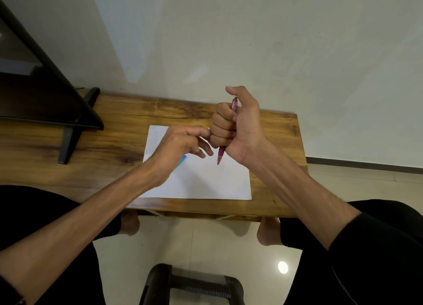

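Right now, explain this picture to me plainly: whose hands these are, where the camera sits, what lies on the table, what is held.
There is no machine here: a person works with two bare hands. The one picture comes from a camera worn on the head, looking forward and down. The right hand grips a reddish pen in its fist, tip pointing down above a white sheet of paper. The left hand hovers beside it, fingers relaxed, holding nothing. The paper lies on a wooden table; a small blue-green thing peeks out under the left hand, too hidden to name.
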